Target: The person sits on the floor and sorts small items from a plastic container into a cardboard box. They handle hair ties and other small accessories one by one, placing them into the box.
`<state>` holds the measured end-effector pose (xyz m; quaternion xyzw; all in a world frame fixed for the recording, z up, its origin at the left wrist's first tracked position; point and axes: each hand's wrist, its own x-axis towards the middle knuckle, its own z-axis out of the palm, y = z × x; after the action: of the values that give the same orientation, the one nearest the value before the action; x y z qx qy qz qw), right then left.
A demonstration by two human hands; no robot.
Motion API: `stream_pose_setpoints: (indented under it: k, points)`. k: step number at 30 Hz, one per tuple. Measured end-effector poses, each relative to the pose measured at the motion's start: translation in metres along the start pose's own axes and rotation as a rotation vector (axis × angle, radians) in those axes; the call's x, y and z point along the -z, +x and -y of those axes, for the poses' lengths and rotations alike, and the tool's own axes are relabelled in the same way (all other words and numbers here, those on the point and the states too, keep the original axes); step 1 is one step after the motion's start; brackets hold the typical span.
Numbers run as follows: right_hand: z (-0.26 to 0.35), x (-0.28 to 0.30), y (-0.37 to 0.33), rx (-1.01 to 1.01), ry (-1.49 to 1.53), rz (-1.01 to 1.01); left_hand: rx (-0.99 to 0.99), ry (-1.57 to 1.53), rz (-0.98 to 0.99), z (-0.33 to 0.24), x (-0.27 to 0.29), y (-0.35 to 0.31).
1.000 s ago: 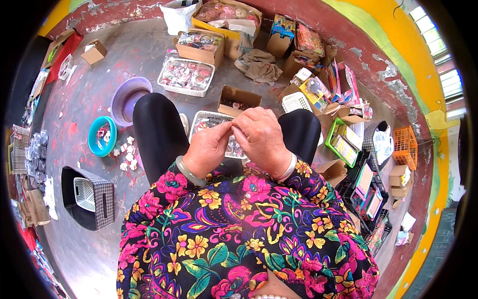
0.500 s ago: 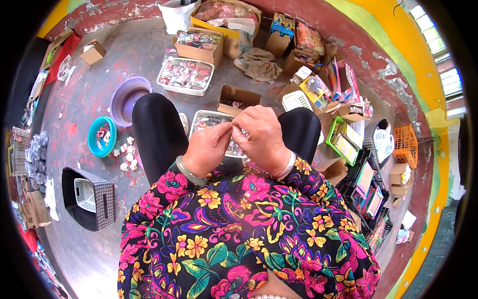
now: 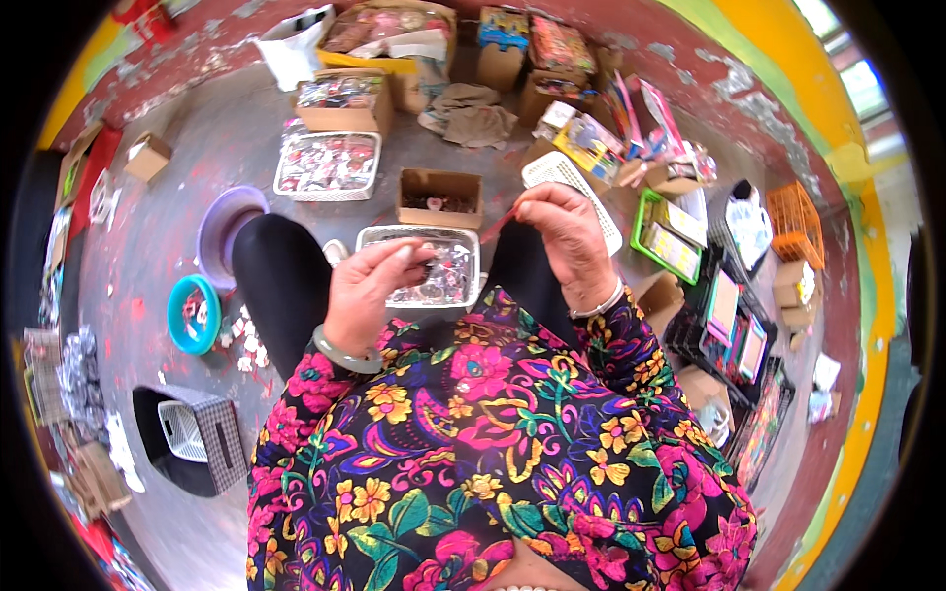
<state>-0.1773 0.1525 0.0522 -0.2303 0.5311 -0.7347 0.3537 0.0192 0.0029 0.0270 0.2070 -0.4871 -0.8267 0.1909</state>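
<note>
My left hand [image 3: 367, 303] is over the left side of a white plastic basket [image 3: 477, 264], thumb and fingers pinched around something small and dark that I cannot make out. Off to the right, my right hand [image 3: 570, 244] is closed in a pinch on a thin reddish strip [image 3: 501, 225], which slants down toward the basket. The basket sits between my knees and holds several small clear-wrapped packets. Just beyond it stands an open cardboard box [image 3: 440, 179] with small dark pieces and a pinkish piece inside.
Another white basket [image 3: 325, 195] of packets stands farther off, before filled cartons [image 3: 382, 103]. At left are a purple tub [image 3: 209, 246], a teal basin [image 3: 174, 313] and scattered white pieces [image 3: 248, 340]. A green tray [image 3: 641, 222] and black crates [image 3: 690, 340] crowd the right.
My hands were together above the basket and are now apart, the right one drawn to the right. A reddish strip now shows at the right fingertips. The whole view has shifted slightly.
</note>
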Motion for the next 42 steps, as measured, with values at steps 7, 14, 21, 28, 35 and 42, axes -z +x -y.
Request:
stream_pose_setpoints:
  k: [7, 14, 21, 28, 35, 42]
  points:
    - [0.001, 0.134, -0.062, 0.122, -0.332, -0.436, -0.013, -0.012, -0.077, 0.0, 0.009, 0.001]
    - [-0.091, 0.234, -0.172, -0.281, -1.025, -0.612, 0.007, 0.029, -0.012, 0.008, 0.008, 0.01]
    - [-0.136, 0.279, -0.214, -0.446, -0.787, -0.56, 0.01, 0.06, 0.004, 0.007, 0.004, 0.011]
    - [-0.148, 0.277, -0.204, -0.877, -1.307, -0.782, -0.003, 0.067, -0.022, 0.004, 0.005, 0.006]
    - [-0.193, 0.355, -0.245, -0.984, -1.046, -0.66, -0.004, 0.071, -0.004, 0.004, 0.006, 0.007]
    - [-0.186, 0.405, -0.269, -1.206, -0.372, -0.681, 0.008, 0.057, 0.025, 0.008, 0.003, 0.014]
